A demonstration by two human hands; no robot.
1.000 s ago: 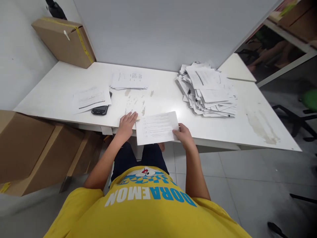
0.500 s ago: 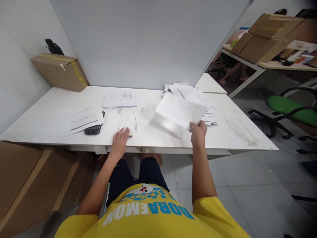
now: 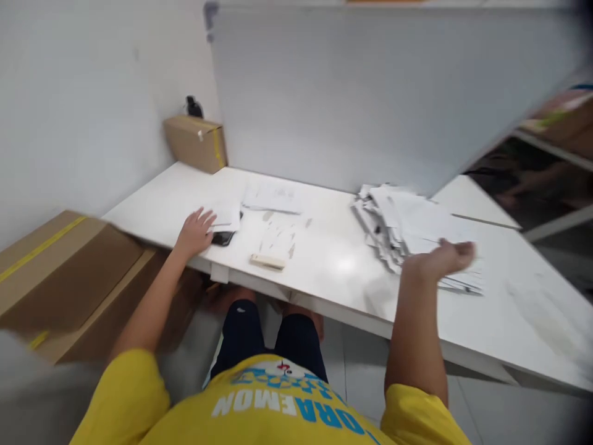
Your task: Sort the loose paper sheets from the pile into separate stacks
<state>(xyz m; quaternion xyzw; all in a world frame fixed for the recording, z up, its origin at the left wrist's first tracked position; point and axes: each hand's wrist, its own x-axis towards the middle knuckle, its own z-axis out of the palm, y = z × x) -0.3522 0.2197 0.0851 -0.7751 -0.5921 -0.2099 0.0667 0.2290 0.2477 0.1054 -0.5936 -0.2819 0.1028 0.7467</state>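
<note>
Right, from my remote seat the hands are wide apart. Nearest me, my left hand (image 3: 194, 233) is open with its fingers spread, at the left side of the loose sheets (image 3: 227, 216); blur keeps me from telling whether it touches them. The sheets lie just to the right of that palm and slightly beyond it, partly over the phone (image 3: 223, 238). That makes the left hand much the nearer one to them, though their long axis is hard for me to read.

Between my hands, nearer the left, a slim strip (image 3: 267, 262) lies on the desk (image 3: 324, 266), its long axis running roughly along the near edge.

My right hand (image 3: 440, 259) is over the near side of the big pile (image 3: 421, 216); I see no sheet clearly gripped there, and its fingers are too smeared to judge. The pile spreads out to the left of that hand and beyond it, its edges ragged.

Farther off, a low stack (image 3: 273, 196) lies beyond the strip, to the right of the left hand. Past that hand, at the far left corner, is the box (image 3: 197, 145), with the partition (image 3: 347, 93) behind everything.
</note>
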